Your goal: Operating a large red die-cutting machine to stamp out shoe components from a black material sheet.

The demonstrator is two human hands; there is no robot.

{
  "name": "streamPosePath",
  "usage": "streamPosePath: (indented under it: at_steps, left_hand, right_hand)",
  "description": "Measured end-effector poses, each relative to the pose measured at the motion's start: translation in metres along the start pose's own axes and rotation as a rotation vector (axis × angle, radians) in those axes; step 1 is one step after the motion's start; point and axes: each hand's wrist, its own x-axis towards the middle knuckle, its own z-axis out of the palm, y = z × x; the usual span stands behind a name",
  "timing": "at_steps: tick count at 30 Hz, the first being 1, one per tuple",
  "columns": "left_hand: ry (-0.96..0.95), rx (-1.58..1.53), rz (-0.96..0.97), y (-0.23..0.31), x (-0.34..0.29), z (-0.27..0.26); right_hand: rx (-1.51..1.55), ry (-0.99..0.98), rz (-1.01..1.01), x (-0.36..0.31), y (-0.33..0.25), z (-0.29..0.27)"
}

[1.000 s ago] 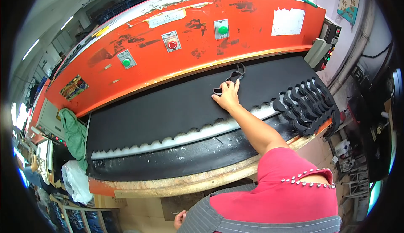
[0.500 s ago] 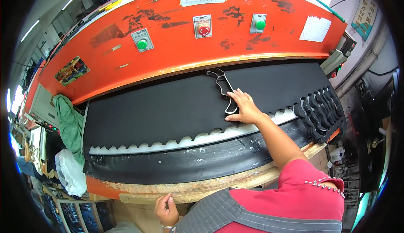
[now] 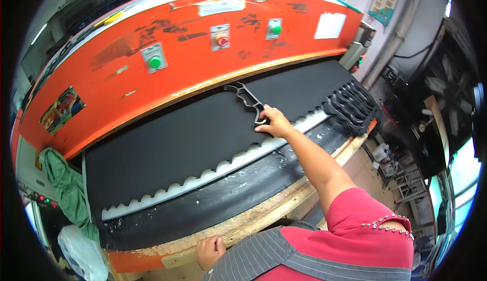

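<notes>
Black sheet (image 3: 177,149) covers the press bed, running from 8 o'clock up to 2 o'clock under the orange press head (image 3: 167,42). The right hand (image 3: 276,124) reaches out just right of centre, toward 1 o'clock, fingers curled down onto the near end of a wavy metal die (image 3: 247,102). The die lies flat on the sheet, its far end pointing to 12 o'clock, just short of the press head's lower edge. The fingers press on or hook the die's frame; whether they fully close round it cannot be told.

Along the sheet's near edge runs a scalloped cut line, with a white board (image 3: 213,172) showing below it. At 2 o'clock a stack of black cut pieces (image 3: 352,106) sits on the bed's right end, well apart from the hand.

The left hand (image 3: 210,250) is down at 6 o'clock, closed loosely in a fist against the wooden table edge (image 3: 264,215), holding nothing visible.

On the press head are green buttons (image 3: 155,61) and a red button (image 3: 221,41). A green cloth (image 3: 63,189) hangs at 8 o'clock.
</notes>
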Motion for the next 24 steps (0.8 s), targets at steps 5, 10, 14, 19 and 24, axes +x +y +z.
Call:
streamPosePath:
  at_steps: [5,10,14,19,24]
  left_hand:
    - [0.074,0.096,-0.233,-0.006,0.000,0.013]
    - [0.105,0.393,-0.382,0.036,0.019,0.010]
    - [0.149,0.429,-0.320,0.002,0.010,0.021]
    - [0.085,0.587,-0.554,0.016,0.011,0.015]
    - [0.115,0.585,-0.603,0.027,0.023,0.018]
  right_hand:
    - [-0.039,-0.047,-0.066,-0.001,-0.009,-0.001]
    - [-0.025,-0.121,-0.189,-0.004,0.006,-0.010]
    - [-0.081,-0.156,-0.250,-0.024,0.049,-0.052]
    - [-0.043,-0.147,-0.250,-0.048,0.141,-0.117]
    - [-0.038,-0.036,-0.056,-0.062,0.249,-0.194]
